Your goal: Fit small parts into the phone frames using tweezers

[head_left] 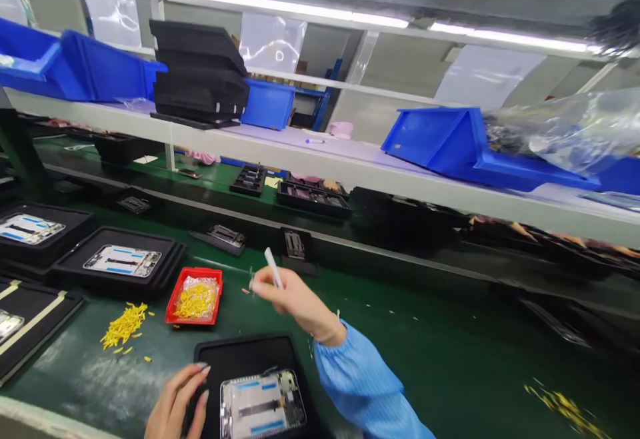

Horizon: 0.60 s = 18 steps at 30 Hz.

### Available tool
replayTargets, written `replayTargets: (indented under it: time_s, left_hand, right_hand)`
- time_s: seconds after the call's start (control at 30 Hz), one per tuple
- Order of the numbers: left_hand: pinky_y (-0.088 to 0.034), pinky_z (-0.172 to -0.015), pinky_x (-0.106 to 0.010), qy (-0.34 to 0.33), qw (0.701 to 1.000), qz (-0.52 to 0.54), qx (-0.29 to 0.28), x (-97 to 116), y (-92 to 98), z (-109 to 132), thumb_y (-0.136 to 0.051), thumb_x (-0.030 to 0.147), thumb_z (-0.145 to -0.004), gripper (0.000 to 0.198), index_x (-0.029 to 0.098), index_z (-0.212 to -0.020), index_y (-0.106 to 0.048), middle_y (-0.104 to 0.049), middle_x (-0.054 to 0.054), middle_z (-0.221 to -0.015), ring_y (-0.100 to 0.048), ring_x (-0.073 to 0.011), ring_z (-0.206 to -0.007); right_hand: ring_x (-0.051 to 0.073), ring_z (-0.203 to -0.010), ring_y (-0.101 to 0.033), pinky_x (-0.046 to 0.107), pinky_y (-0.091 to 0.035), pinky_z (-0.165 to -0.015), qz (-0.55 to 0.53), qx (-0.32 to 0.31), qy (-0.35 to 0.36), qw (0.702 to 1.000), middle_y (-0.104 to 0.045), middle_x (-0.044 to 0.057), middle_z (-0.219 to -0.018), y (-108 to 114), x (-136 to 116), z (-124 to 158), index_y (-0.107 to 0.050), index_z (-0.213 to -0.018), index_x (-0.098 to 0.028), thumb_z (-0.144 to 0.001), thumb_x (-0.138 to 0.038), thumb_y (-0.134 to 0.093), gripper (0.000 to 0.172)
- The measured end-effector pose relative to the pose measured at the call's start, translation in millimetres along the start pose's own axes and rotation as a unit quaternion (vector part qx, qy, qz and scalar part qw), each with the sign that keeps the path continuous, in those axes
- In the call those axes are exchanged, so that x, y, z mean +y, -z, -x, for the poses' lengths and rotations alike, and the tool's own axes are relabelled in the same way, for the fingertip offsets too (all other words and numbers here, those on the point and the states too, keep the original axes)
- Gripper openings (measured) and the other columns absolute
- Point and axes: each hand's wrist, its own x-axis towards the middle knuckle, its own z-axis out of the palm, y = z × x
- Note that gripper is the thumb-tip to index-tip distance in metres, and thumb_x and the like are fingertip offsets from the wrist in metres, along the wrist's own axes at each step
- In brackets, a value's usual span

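My right hand [293,300], in a light blue sleeve, hovers over the green mat and pinches a white pen-like tool [273,268] that points up and away. A little to its left stands a small red tray [195,296] of yellow bits. My left hand [177,402] rests, fingers spread, on the left edge of a black tray [240,356] at the bottom centre. That tray holds a silver phone frame [263,404] with blue strips.
Loose yellow bits [124,325] lie left of the red tray. Black trays with phone frames [123,260] fill the left side. A conveyor carries small black holders [294,246]. The shelf above bears blue bins [440,139] and stacked black trays [199,74].
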Motion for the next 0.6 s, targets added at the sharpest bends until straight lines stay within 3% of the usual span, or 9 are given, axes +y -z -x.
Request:
replayTargets:
  time_s: [0.07, 0.13, 0.23, 0.33, 0.43, 0.5, 0.53, 0.6]
  left_hand:
    - [-0.052, -0.083, -0.023, -0.034, 0.999, -0.013, -0.013, 12.7, 7.7, -24.9, -0.042, 0.019, -0.094, 0.023, 0.016, -0.111, -0.058, -0.065, -0.009, -0.102, -0.064, -0.0152, -0.092]
    - [-0.046, -0.091, -0.024, -0.111, 0.993, -0.007, -0.043, 25.0, 11.0, -44.1, -0.038, 0.017, -0.096, 0.025, 0.019, -0.105, -0.062, -0.068, -0.006, -0.099, -0.062, -0.0135, -0.095]
    - [-0.037, -0.101, -0.022, -0.190, 0.977, 0.045, -0.083, 39.8, 9.1, -54.9, -0.030, 0.016, -0.099, 0.036, 0.021, -0.095, -0.065, -0.071, 0.000, -0.093, -0.061, -0.0095, -0.093]
    - [-0.033, -0.103, -0.020, -0.228, 0.964, 0.071, -0.116, 48.5, 4.0, -48.6, -0.024, 0.015, -0.100, 0.043, 0.021, -0.093, -0.065, -0.071, 0.002, -0.093, -0.061, -0.0073, -0.092]
    - [-0.032, -0.103, -0.020, -0.200, 0.969, 0.084, -0.122, 53.5, -2.2, -36.1, -0.022, 0.016, -0.101, 0.045, 0.020, -0.088, -0.066, -0.071, 0.002, -0.091, -0.060, -0.0075, -0.091]
    - [-0.032, -0.104, -0.022, -0.165, 0.976, 0.096, -0.106, 55.0, -6.8, -28.8, -0.025, 0.017, -0.100, 0.043, 0.020, -0.083, -0.064, -0.071, 0.001, -0.088, -0.060, -0.0084, -0.089]
    - [-0.033, -0.103, -0.022, -0.150, 0.979, 0.097, -0.097, 55.0, -9.0, -26.3, -0.026, 0.017, -0.099, 0.042, 0.019, -0.083, -0.064, -0.070, 0.000, -0.086, -0.060, -0.0090, -0.087]
    - [-0.036, -0.098, -0.024, -0.116, 0.985, 0.082, -0.096, 53.2, -12.5, -24.4, -0.026, 0.013, -0.097, 0.039, 0.018, -0.085, -0.062, -0.069, 0.000, -0.085, -0.061, -0.0105, -0.085]
  right_hand:
    - [0.004, -0.043, -0.034, 0.017, -0.023, -0.037, 0.000, -0.120, -0.104, 0.987, -0.049, -0.006, -0.055, -11.1, 34.6, 37.0, -0.061, -0.069, -0.015, -0.061, -0.039, -0.074, 0.028]
    - [0.003, -0.041, -0.033, 0.017, -0.021, -0.035, -0.034, -0.168, -0.179, 0.969, -0.047, -0.008, -0.052, -21.5, 66.1, 67.2, -0.060, -0.067, -0.016, -0.060, -0.038, -0.074, 0.027]
    - [0.002, -0.037, -0.030, 0.017, -0.019, -0.032, -0.112, -0.156, -0.229, 0.954, -0.046, -0.009, -0.051, -30.3, 98.0, 97.2, -0.058, -0.066, -0.017, -0.060, -0.035, -0.073, 0.024]
    - [0.001, -0.034, -0.026, 0.018, -0.014, -0.031, -0.171, -0.137, -0.256, 0.942, -0.044, -0.010, -0.046, -30.6, 108.3, 112.7, -0.058, -0.064, -0.017, -0.060, -0.029, -0.072, 0.019]
    - [0.000, -0.031, -0.020, 0.019, -0.009, -0.031, -0.220, -0.156, -0.286, 0.920, -0.042, -0.011, -0.043, -27.4, 106.2, 121.8, -0.062, -0.066, -0.017, -0.058, -0.026, -0.072, 0.016]
    - [-0.001, -0.031, -0.017, 0.019, -0.007, -0.032, -0.245, -0.160, -0.311, 0.905, -0.054, -0.008, -0.053, -24.0, 105.4, 126.7, -0.065, -0.073, -0.015, -0.058, -0.028, -0.073, 0.021]
    - [-0.002, -0.032, -0.017, 0.018, -0.007, -0.032, -0.244, -0.147, -0.317, 0.905, -0.060, -0.005, -0.063, -21.6, 106.4, 128.6, -0.067, -0.078, -0.015, -0.060, -0.030, -0.073, 0.025]
    - [-0.001, -0.036, -0.027, 0.016, -0.017, -0.034, -0.190, -0.078, -0.280, 0.938, -0.066, 0.000, -0.083, -15.1, 112.1, 130.1, -0.067, -0.090, -0.017, -0.064, -0.034, -0.071, 0.032]
